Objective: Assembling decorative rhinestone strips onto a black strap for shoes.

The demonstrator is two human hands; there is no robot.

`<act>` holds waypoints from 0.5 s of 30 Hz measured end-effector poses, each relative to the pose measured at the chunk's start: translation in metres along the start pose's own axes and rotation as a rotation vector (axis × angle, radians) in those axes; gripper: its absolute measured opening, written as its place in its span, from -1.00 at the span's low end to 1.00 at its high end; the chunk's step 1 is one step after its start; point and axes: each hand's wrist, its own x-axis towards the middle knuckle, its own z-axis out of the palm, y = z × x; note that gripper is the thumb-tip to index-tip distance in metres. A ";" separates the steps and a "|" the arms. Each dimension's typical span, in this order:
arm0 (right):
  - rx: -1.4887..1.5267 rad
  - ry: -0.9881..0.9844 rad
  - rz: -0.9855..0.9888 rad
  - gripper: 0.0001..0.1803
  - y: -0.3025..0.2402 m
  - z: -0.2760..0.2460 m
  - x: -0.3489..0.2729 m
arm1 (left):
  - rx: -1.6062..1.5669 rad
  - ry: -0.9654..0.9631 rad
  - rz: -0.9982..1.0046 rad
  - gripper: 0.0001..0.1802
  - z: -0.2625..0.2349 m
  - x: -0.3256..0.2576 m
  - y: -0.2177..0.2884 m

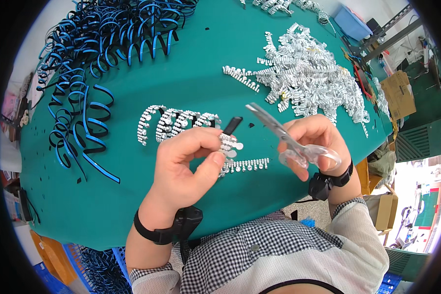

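My left hand [183, 164] pinches a coiled trim strip of silver round beads [231, 146] between thumb and fingers. A short flat black tab [232, 125] sticks up from the pinch. More of the silver beaded coil [174, 120] rests on the table beyond my left hand, and a straight beaded length [252, 164] extends to its right. In my right hand [321, 137] is a pair of scissors [272, 122] with clear handles. Their blades look closed and point up and left, a short way from the black tab. Part of the strip is hidden behind my left fingers.
A big tangle of black and blue spiral strips [103, 44] lies at the far left of the green table [210, 88]. A heap of silver strips [311, 73] covers the far right. A blue bin [353, 23] and a cardboard box [399, 93] stand past the right edge.
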 end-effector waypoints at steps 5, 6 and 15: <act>-0.199 0.199 -0.021 -0.45 0.006 -0.019 -0.020 | -0.050 -0.022 -0.010 -0.80 -0.003 0.004 0.002; -0.197 0.198 -0.018 -0.45 0.008 -0.021 -0.022 | -0.066 0.031 -0.034 -0.82 -0.001 0.004 0.004; -1.186 0.277 0.215 -0.54 0.025 -0.019 -0.019 | -0.123 0.331 -0.139 -0.81 0.005 0.012 0.009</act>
